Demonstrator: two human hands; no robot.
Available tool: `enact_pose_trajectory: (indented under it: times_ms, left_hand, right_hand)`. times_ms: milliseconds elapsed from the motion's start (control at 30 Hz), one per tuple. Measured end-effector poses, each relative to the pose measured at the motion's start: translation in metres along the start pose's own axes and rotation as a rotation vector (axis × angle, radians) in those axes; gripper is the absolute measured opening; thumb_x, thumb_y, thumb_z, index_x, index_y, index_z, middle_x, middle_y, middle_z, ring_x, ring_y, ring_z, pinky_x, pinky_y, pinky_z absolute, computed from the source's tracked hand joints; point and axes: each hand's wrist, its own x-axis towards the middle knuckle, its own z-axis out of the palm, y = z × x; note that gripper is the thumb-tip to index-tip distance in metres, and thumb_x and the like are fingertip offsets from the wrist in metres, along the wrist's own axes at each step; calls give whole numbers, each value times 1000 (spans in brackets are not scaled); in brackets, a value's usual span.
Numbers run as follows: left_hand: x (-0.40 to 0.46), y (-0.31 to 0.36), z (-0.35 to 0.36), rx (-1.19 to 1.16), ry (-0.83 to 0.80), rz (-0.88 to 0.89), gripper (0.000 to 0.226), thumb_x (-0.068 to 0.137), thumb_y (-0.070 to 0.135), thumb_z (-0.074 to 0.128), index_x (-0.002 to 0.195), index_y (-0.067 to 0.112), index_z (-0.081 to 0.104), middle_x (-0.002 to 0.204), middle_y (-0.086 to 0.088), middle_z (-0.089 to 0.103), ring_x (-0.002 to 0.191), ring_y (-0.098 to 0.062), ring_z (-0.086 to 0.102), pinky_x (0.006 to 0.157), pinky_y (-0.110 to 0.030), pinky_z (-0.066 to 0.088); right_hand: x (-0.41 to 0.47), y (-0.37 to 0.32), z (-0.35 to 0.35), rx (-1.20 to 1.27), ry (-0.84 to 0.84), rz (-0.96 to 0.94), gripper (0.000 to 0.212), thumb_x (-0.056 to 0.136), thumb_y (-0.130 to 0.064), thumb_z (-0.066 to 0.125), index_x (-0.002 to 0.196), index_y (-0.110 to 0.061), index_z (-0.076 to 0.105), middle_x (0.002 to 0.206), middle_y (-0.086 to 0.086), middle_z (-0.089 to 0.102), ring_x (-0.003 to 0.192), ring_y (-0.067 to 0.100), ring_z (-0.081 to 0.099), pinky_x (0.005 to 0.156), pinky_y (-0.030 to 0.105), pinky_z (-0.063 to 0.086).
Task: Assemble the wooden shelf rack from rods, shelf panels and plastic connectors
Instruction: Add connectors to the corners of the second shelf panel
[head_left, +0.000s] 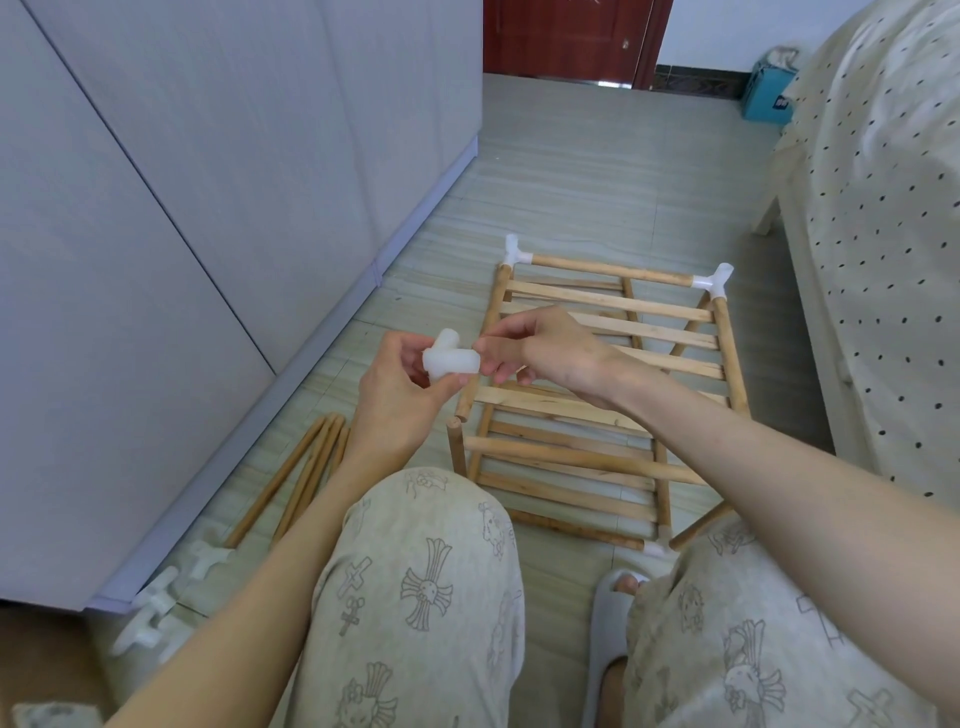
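My left hand (402, 384) grips a white plastic connector (449, 358) above my left knee. My right hand (540, 348) sits just right of it, its fingers curled and the fingertips at the connector's open end. Behind the hands, the partly built wooden rack (602, 395) lies on the floor, with slatted shelf panels between rods. White connectors cap its far left corner (514, 253), its far right corner (719, 280) and the near right corner (655, 546). The near left rod end (454, 423) is bare.
Several loose rods (301, 467) lie on the floor to the left, with spare white connectors (166, 597) nearer me beside the grey cabinet (208, 208). A bed with dotted bedding (878, 234) borders the right. My knees and a grey slipper (613, 613) fill the foreground.
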Motion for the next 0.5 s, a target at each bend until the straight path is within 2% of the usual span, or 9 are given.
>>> enact_pose_trajectory:
  times_ms: [67,200,333,433,500]
  left_hand:
    - [0,1,-1,13,15,-1,42,74,19,78,103,23,49,86,12,55,72,-1,52,59,-10,40]
    - [-1,4,-1,23,12,3,47,74,19,79,109,22,47,84,11,56,72,-1,53,61,-12,40]
    - [-3,5,-1,26,2,40,48,76,15,76,113,27,47,89,13,54,73,1,53,62,-9,42]
    - [-4,5,-1,-10,-48,62,50,83,6,64,125,26,47,94,15,54,83,0,55,70,-15,42]
    - [-4,3,-1,-69,-87,38,50,87,2,55,128,27,45,97,15,56,92,-4,56,79,-25,46]
  right_hand:
    - [-1,-1,0,0,-30,-1,8,90,-16,61,84,-14,65,72,0,65,63,9,57,55,20,39]
    - [-2,-2,1,-11,-56,-7,9,87,-13,65,93,-7,63,73,4,64,60,11,54,46,16,37]
    - [-2,-2,2,-39,-33,-18,7,87,-11,64,93,-7,62,73,2,65,60,9,55,45,15,38]
    - [0,1,-1,-25,16,-27,7,86,-7,64,91,-11,61,72,4,65,60,11,55,49,19,39]
    - [1,3,-5,-38,38,-37,11,86,-3,63,89,-14,61,71,5,64,64,12,55,53,21,41]
